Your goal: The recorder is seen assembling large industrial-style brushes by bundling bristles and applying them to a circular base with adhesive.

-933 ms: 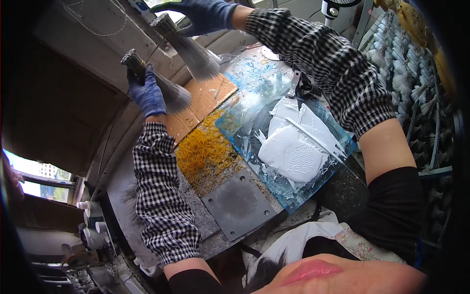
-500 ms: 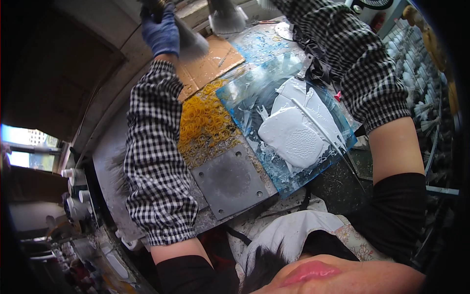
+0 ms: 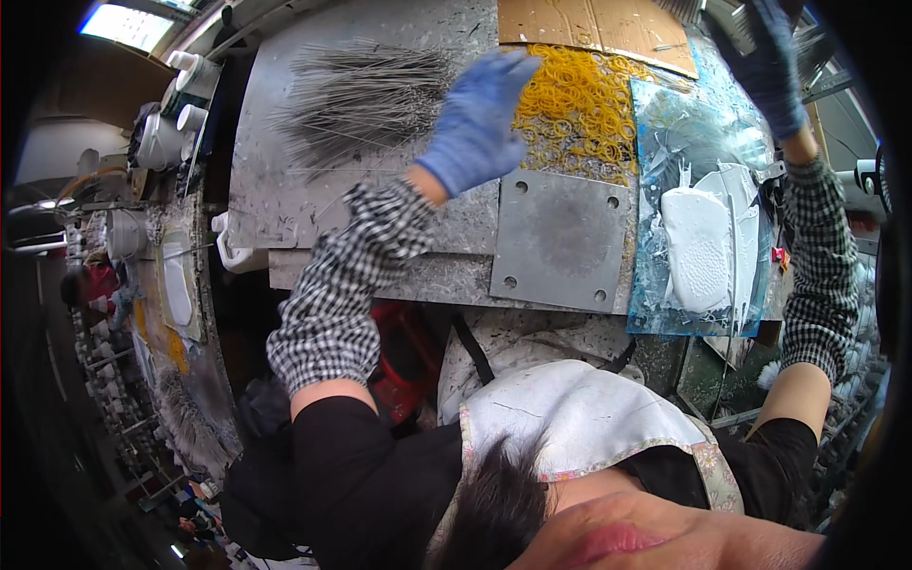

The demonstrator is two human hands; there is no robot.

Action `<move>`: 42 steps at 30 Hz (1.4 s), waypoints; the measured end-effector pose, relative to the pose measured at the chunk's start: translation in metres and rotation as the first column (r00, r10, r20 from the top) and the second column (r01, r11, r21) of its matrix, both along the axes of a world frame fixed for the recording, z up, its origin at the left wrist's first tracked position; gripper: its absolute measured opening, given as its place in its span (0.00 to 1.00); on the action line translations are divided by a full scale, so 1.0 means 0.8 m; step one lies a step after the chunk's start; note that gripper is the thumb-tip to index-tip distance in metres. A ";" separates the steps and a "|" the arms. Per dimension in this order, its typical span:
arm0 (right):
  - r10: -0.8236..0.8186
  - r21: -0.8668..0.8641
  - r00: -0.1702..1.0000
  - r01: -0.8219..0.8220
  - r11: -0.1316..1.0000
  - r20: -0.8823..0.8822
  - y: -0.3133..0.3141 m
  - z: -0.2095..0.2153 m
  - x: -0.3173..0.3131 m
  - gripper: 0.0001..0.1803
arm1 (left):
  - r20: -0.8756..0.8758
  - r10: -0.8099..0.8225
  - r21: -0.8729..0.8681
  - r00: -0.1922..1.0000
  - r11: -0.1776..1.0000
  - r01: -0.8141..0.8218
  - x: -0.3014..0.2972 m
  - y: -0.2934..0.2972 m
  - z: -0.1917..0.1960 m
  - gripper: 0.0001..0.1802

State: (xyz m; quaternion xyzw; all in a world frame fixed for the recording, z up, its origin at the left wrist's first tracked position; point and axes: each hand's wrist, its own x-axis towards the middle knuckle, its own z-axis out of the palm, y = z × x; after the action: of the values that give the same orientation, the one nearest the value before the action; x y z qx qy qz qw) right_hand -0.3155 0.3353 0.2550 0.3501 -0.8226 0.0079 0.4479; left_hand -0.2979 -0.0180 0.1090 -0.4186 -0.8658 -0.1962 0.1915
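The left hand point(image 3: 478, 122), in a blue glove, is spread flat and open over the desk point(image 3: 380, 228), with nothing gripped; it is blurred, so whether the surface is touched cannot be told. A fan of thin grey wires point(image 3: 366, 95) is spread just left of that hand, and a heap of yellow rubber bands point(image 3: 581, 109) lies just to its right. The step in hand is judged to be a reach for a pinch of wires. The next move would call for the fingers to be closed on a small bunch without the rest being scattered. The right hand point(image 3: 774, 66), also gloved in blue, is raised far right of the bands, above a glass sheet point(image 3: 665, 190) bearing a white moulded piece point(image 3: 698, 249); its grip is cut off at the frame edge and cannot be told. A grey metal plate point(image 3: 560, 237) is seen below the bands.
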 end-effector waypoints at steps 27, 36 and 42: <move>0.284 -0.089 0.812 -0.278 0.956 0.510 -0.420 -0.312 -0.209 0.27 | -0.030 0.598 -0.467 0.801 0.700 -0.540 0.058 -0.229 -0.054 0.08; 0.253 -0.046 0.748 -0.286 0.957 0.613 -0.402 -0.270 -0.184 0.30 | 0.070 0.644 -0.404 0.762 0.716 -0.569 0.171 -0.230 -0.054 0.08; 0.841 -0.859 0.180 0.053 0.509 0.509 -0.320 -0.112 0.003 0.27 | 0.296 0.642 -0.186 0.707 0.765 -0.616 0.162 -0.229 0.058 0.17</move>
State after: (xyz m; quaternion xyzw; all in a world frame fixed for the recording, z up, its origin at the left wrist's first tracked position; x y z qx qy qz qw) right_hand -0.3134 0.0793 0.1653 0.2955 -0.6876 0.6623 -0.0347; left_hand -0.1684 -0.2011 0.1554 -0.0644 -0.9825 -0.1567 0.0778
